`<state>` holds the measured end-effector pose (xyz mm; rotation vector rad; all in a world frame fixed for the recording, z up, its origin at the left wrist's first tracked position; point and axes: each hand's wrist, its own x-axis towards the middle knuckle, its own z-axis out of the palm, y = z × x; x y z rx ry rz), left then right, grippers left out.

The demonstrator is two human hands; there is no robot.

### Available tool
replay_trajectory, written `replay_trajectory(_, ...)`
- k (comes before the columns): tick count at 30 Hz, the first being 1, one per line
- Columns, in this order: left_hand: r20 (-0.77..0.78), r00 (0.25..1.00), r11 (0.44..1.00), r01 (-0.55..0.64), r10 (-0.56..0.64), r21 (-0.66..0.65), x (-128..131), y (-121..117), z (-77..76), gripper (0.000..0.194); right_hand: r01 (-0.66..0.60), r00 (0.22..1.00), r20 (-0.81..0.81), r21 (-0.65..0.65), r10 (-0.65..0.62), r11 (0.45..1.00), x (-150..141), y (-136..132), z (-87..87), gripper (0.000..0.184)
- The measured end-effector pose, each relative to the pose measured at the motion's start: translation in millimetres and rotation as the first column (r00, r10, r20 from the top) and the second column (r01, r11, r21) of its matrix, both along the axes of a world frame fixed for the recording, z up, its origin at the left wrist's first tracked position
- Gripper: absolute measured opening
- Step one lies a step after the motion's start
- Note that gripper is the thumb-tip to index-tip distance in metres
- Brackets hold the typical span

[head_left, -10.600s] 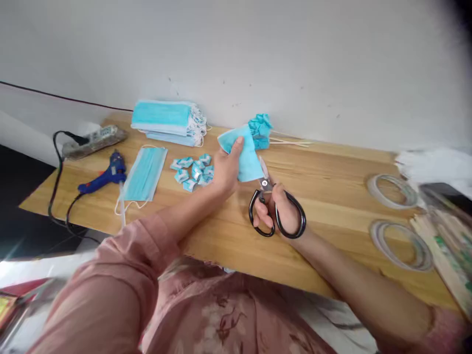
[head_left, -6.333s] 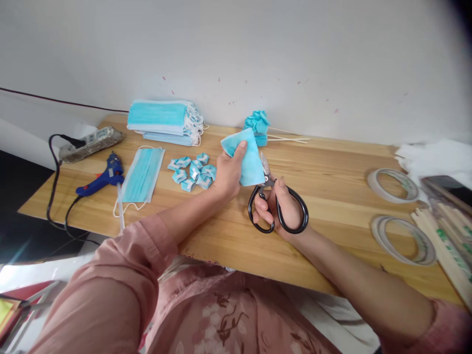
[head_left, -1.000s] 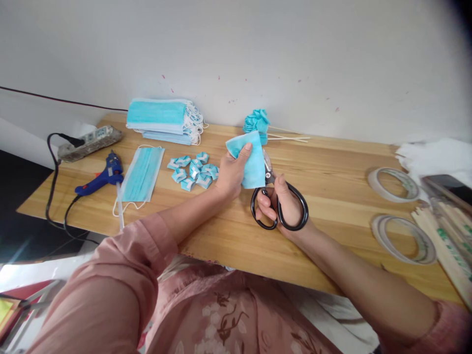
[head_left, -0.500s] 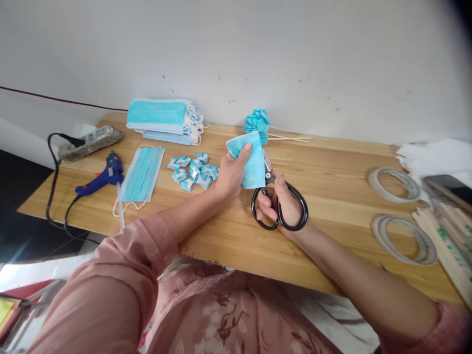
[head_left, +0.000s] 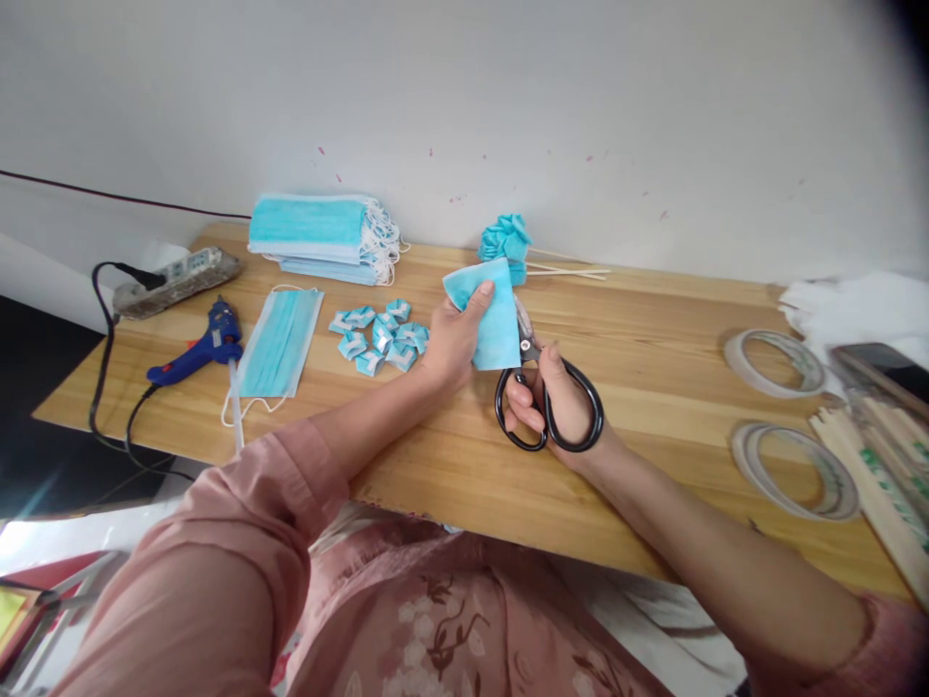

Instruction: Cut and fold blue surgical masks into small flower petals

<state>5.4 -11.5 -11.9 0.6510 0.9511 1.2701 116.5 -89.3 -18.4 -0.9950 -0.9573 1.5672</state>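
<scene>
My left hand [head_left: 457,334] pinches a piece of blue face-mask fabric [head_left: 499,324] between thumb and fingers, holding it upright above the table. My right hand [head_left: 562,397] is closed around the black handles of a pair of scissors [head_left: 527,350], thumb in one loop and fingers in the other. The blades point up along the fabric's right edge and are parted a little; the fabric hides part of one blade. Left of my left hand lies a cluster of small folded blue-and-white pieces [head_left: 382,334]. Behind the fabric rests a blue fabric flower [head_left: 506,240] beside thin sticks [head_left: 570,271].
A stack of face masks [head_left: 312,232] lies against the wall, with a single mask [head_left: 282,344] in front. At left are a blue glue gun [head_left: 207,347] and a power strip [head_left: 181,279]. Two tape rolls [head_left: 791,471], a phone [head_left: 889,368] and wooden sticks [head_left: 871,465] lie at right.
Almost nothing differs. Both hands, the fabric and the scissors appear shifted very slightly left, with much of the scene shifting too.
</scene>
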Motion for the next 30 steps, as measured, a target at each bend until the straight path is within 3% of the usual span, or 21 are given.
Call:
replay_trajectory(5,-0.016,1.000,0.999,0.023,-0.022,0.036,-1.1,1.2,-3.8,0.019,-0.046,0.998,-0.049,-0.044,0.044,0.998,0.9,1.4,4.5,0.079)
replay_trajectory(14,-0.023,0.998,0.997,0.052,-0.051,0.061,-2.7,3.1,-7.8,0.020,-0.111,0.991,-0.087,-0.052,0.106,0.993,5.0,3.5,2.7,0.080)
replay_trajectory(30,-0.010,0.995,0.995,0.097,-0.096,0.025,-1.7,-2.9,-4.5,0.021,-0.089,0.992,-0.092,-0.041,0.085,0.995,7.3,5.6,0.2,0.063)
